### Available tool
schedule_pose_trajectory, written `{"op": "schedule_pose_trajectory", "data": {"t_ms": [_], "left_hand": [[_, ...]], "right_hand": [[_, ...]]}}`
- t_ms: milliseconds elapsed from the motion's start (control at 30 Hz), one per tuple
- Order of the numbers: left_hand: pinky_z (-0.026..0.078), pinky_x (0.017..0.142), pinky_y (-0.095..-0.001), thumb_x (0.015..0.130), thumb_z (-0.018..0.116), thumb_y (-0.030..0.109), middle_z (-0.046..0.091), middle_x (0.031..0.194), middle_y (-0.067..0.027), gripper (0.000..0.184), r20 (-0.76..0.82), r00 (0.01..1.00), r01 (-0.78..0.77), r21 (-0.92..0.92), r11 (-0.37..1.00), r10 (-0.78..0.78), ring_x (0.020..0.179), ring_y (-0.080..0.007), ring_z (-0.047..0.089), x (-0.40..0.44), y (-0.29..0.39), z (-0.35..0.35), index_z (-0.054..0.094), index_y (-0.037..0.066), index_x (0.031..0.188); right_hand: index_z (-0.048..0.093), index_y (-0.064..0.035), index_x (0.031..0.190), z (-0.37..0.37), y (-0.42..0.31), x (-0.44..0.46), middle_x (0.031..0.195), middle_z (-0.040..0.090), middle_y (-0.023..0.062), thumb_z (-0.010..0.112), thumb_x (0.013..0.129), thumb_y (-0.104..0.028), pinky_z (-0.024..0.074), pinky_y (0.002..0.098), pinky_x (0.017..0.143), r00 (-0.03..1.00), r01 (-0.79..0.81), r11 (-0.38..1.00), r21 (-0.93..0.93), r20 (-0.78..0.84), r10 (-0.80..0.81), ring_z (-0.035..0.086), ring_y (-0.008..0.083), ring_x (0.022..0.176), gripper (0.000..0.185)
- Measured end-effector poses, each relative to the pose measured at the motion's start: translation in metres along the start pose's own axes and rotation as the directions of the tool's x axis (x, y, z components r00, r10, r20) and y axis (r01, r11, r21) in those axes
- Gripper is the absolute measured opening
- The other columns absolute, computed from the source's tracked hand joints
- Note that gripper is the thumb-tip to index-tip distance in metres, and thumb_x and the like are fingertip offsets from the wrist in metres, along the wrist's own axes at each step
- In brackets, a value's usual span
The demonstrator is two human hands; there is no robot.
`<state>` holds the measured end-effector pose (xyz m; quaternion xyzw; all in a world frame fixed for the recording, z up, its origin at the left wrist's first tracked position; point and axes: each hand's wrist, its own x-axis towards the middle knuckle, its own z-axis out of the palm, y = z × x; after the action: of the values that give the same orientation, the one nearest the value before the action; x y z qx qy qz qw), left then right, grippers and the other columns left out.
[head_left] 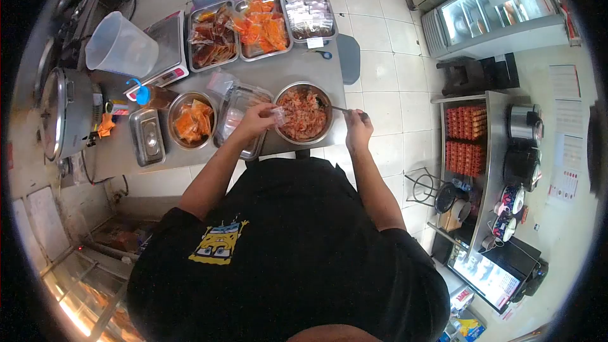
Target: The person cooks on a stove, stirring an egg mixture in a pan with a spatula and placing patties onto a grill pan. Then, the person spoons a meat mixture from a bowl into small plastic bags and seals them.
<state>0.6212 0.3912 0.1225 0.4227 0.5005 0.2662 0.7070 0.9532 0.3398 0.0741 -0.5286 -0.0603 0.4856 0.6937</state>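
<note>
A round metal bowl (331,128) of shredded reddish-orange food (303,117) sits near the table's front edge. At its left rim, my left hand (255,121) pinches a small clear plastic bag (278,114) over the food. My right hand (359,132), right of the bowl, is closed round the handle of a metal spoon (339,109); its far end is in the food and hard to see. Beneath my left wrist lies a rectangular metal tray (256,147) holding clear plastic bags (233,117). Left of that tray stands a bowl of orange packets (192,120).
Trays of dark red packets (212,35), orange packets (263,28) and small wrapped packs (308,16) line the table's far side. Scissors (324,54) lie near the right edge. A scale (168,50), plastic tub (121,44), sauce bottle (155,96) and lidded metal container (147,136) stand left.
</note>
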Motion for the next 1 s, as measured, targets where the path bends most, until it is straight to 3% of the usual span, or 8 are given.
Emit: {"op": "schedule_pose_trajectory", "data": {"t_ms": [200, 267, 367, 467, 533, 667, 867, 1000], "left_hand": [[0.058, 0.08, -0.0322, 0.091, 0.07, 0.007, 0.07, 0.111, -0.0139, 0.041, 0.099, 0.993, -0.062, -0.006, 0.998, 0.062, 0.098, -0.0193, 0.069, 0.04, -0.024, -0.001, 0.06, -0.003, 0.13], [0.059, 0.079, -0.0322, 0.092, 0.07, 0.007, 0.069, 0.114, -0.0148, 0.043, 0.146, 0.989, 0.036, -0.195, 0.98, -0.007, 0.098, -0.0199, 0.069, 0.035, 0.001, 0.009, 0.059, -0.003, 0.132], [0.058, 0.086, -0.0326, 0.095, 0.068, 0.007, 0.067, 0.118, -0.0145, 0.041, 0.22, 0.974, 0.042, 0.034, 0.999, -0.048, 0.106, -0.0213, 0.067, 0.038, 0.018, 0.005, 0.058, 0.0, 0.135], [0.059, 0.086, -0.0325, 0.096, 0.067, 0.006, 0.066, 0.118, -0.0144, 0.041, 0.336, 0.941, 0.054, -0.021, 0.998, -0.044, 0.107, -0.0217, 0.066, 0.054, 0.011, 0.0, 0.058, 0.001, 0.135], [0.06, 0.087, -0.0336, 0.095, 0.067, 0.005, 0.065, 0.118, -0.0139, 0.041, 0.33, 0.941, 0.081, -0.008, 0.997, -0.074, 0.106, -0.0218, 0.067, 0.057, 0.013, 0.0, 0.057, 0.001, 0.135], [0.061, 0.092, -0.0377, 0.094, 0.066, 0.001, 0.064, 0.119, -0.013, 0.043, 0.378, 0.923, 0.107, -0.065, 0.992, -0.074, 0.105, -0.0226, 0.067, 0.056, 0.022, 0.007, 0.055, 0.0, 0.136], [0.06, 0.091, -0.0371, 0.094, 0.07, 0.006, 0.065, 0.116, -0.0115, 0.047, 0.427, 0.903, 0.155, -0.2, 0.967, -0.056, 0.108, -0.0238, 0.067, 0.047, 0.033, 0.021, 0.053, -0.003, 0.137], [0.058, 0.094, -0.0379, 0.094, 0.069, 0.005, 0.063, 0.119, -0.0113, 0.046, 0.4, 0.916, 0.157, -0.292, 0.944, -0.028, 0.111, -0.025, 0.066, 0.043, 0.039, 0.029, 0.052, -0.005, 0.136]], "right_hand": [[0.056, 0.0016, 0.105, 0.018, -0.026, -0.018, 0.096, 0.067, 0.0155, 0.063, 0.095, 0.003, 0.0612, 0.0333, 0.083, 0.997, -0.055, 0.995, 0.085, 0.057, 0.051, 0.071, 0.0265, 0.087, 0.013], [0.056, 0.0009, 0.105, 0.024, -0.038, -0.024, 0.096, 0.067, 0.0152, 0.063, 0.095, 0.002, 0.0613, 0.0329, 0.082, 0.995, -0.087, 0.99, 0.11, 0.063, 0.08, 0.071, 0.0261, 0.086, 0.012], [0.057, -0.0001, 0.104, 0.025, -0.049, -0.027, 0.096, 0.068, 0.014, 0.063, 0.096, 0.001, 0.0614, 0.0325, 0.081, 0.982, -0.163, 0.984, 0.079, 0.111, 0.154, 0.071, 0.0251, 0.085, 0.01], [0.058, -0.0007, 0.104, 0.024, -0.052, -0.025, 0.096, 0.068, 0.013, 0.063, 0.096, 0.0, 0.0614, 0.0321, 0.081, 0.977, -0.168, 0.984, 0.052, 0.145, 0.159, 0.071, 0.0245, 0.085, 0.01], [0.057, -0.0019, 0.103, 0.026, -0.056, -0.028, 0.103, 0.063, 0.0127, 0.061, 0.097, 0.0, 0.0536, 0.0371, 0.093, 0.966, -0.168, 0.986, 0.009, 0.199, 0.163, 0.063, 0.0242, 0.096, 0.008], [0.058, -0.0018, 0.103, 0.036, -0.063, -0.035, 0.101, 0.064, 0.0118, 0.062, 0.096, 0.0, 0.0548, 0.0361, 0.09, 0.977, -0.123, 0.99, -0.066, 0.165, 0.133, 0.063, 0.0227, 0.094, 0.008], [0.061, 0.0002, 0.104, 0.066, -0.086, -0.055, 0.094, 0.069, 0.0124, 0.066, 0.096, -0.002, 0.0614, 0.0326, 0.081, 0.966, 0.119, 0.975, -0.189, 0.251, -0.069, 0.07, 0.0197, 0.084, 0.01], [0.062, 0.0013, 0.103, 0.097, -0.11, -0.085, 0.092, 0.071, 0.0099, 0.066, 0.096, -0.001, 0.0597, 0.0303, 0.078, 0.862, 0.429, 0.837, -0.338, 0.43, -0.268, 0.071, 0.0157, 0.083, 0.009]]}}
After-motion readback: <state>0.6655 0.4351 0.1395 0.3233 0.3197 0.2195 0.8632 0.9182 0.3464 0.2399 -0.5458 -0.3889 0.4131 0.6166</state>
